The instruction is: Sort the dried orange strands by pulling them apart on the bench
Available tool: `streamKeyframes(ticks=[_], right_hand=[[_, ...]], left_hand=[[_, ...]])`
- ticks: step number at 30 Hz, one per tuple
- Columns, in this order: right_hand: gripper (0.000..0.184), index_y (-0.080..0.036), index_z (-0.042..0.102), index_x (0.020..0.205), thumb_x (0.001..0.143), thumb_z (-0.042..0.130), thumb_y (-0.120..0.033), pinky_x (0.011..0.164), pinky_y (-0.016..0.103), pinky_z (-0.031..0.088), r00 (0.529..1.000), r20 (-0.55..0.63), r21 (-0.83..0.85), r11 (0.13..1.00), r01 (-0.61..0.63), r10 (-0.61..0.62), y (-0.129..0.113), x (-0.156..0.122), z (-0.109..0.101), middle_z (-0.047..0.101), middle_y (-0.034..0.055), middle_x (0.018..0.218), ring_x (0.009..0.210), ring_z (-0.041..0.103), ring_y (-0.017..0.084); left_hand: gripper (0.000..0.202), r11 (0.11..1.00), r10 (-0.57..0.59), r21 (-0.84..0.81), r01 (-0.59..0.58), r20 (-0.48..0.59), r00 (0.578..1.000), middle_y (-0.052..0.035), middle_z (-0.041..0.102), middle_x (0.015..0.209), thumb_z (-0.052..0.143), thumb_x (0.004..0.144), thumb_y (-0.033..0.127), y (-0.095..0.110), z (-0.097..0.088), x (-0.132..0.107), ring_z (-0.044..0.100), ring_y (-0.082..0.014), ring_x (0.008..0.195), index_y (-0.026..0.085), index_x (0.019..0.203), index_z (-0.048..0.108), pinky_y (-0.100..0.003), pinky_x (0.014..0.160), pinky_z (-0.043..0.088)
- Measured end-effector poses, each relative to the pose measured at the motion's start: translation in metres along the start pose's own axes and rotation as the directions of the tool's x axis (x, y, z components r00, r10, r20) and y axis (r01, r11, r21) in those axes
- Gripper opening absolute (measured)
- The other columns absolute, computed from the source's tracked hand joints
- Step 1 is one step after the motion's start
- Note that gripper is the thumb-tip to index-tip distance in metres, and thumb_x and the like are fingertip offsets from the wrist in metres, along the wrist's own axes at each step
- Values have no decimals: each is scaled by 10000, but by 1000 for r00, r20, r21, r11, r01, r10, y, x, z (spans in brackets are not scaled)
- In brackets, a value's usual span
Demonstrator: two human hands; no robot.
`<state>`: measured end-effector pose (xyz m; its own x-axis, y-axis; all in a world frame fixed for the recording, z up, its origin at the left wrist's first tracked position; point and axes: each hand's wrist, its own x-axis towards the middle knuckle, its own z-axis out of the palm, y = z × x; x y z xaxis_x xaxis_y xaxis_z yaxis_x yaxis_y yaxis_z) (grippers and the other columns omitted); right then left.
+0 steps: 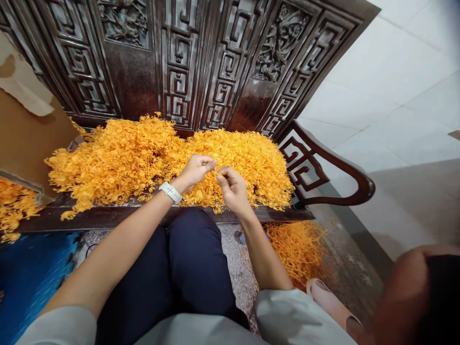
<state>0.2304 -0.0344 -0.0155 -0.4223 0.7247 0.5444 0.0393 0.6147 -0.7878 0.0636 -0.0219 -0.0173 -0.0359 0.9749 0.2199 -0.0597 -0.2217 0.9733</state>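
Note:
A big heap of small orange plastic sprigs (118, 158) covers the seat of a dark carved wooden bench (201, 62). My left hand (196, 170), with a white watch on the wrist, is pinched shut over the middle of the heap. My right hand (232, 189) is pinched shut right beside it, fingertips almost meeting. Both hands hold a small orange sprig piece (215, 173) between them, hard to separate from the heap behind it.
A brown cardboard box (25, 139) stands at the left with more orange pieces by it. A second orange pile (298, 249) lies on the floor under the bench's curved armrest (323, 177). A blue mat (28, 278) is at lower left. Another person's knee (424, 292) shows at lower right.

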Motion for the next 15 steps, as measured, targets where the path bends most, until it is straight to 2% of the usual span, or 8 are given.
streamKeyframes(ticks=[3,5,6,7,9,10,13,15], right_hand=[[233,-221,633,864,1054,619,-354,651,306,461,964,234,254,965,64,-126,-34,-20,-12,607,8,764,696,572,139],[134,-225,707,925,1037,656,-276,694,308,531,858,452,387,920,57,-243,-51,-26,-22,695,29,818,763,664,148],[90,-235,737,949,1020,684,-245,703,307,551,827,496,408,911,49,-267,-54,-25,-27,720,31,831,773,686,149],[63,-251,756,966,1004,709,-234,702,306,560,845,473,398,916,46,-248,-51,-21,-31,729,27,833,763,693,147],[67,-287,764,1045,999,724,-313,709,319,576,965,243,329,944,13,-97,-31,-7,-37,735,35,886,772,696,156],[147,-297,751,1112,1002,711,-386,727,337,586,997,71,268,963,-37,19,-16,2,-39,736,54,955,806,698,170],[497,-260,655,1342,971,672,-590,862,430,593,917,-304,2,963,-270,257,27,25,-35,649,170,1357,1080,684,255],[548,-224,657,1323,961,657,-635,894,436,573,905,-355,-120,949,-292,233,39,29,-24,621,189,1399,1103,665,261]], left_hand=[[527,996,-90,-33,84,-240,967,51,346,557,730,977,407,-6,-12,10,260,-95,527,185,578,467,-260,537,209],[482,981,-174,-154,117,-429,886,67,309,559,691,1014,355,-9,-31,18,232,-94,501,196,625,455,-248,510,200],[449,964,-213,-239,113,-448,868,75,290,560,691,1018,347,-10,-41,20,221,-95,488,200,657,467,-242,494,194],[412,936,-251,-333,114,-404,880,83,274,561,692,1019,352,-10,-49,22,209,-95,474,202,695,487,-238,476,187],[342,873,-277,-475,110,-298,914,88,280,562,681,1027,383,-7,-59,21,216,-90,455,198,776,540,-223,445,182],[330,847,-282,-520,111,-261,923,86,294,562,671,1034,400,-4,-59,18,234,-87,448,194,803,555,-212,435,187],[336,813,-309,-569,123,-243,919,74,346,559,630,1059,415,4,-44,10,310,-78,444,195,822,541,-182,427,226],[330,813,-339,-561,157,-236,911,67,391,563,593,1082,412,7,-30,6,356,-79,446,205,836,515,-173,430,251]])
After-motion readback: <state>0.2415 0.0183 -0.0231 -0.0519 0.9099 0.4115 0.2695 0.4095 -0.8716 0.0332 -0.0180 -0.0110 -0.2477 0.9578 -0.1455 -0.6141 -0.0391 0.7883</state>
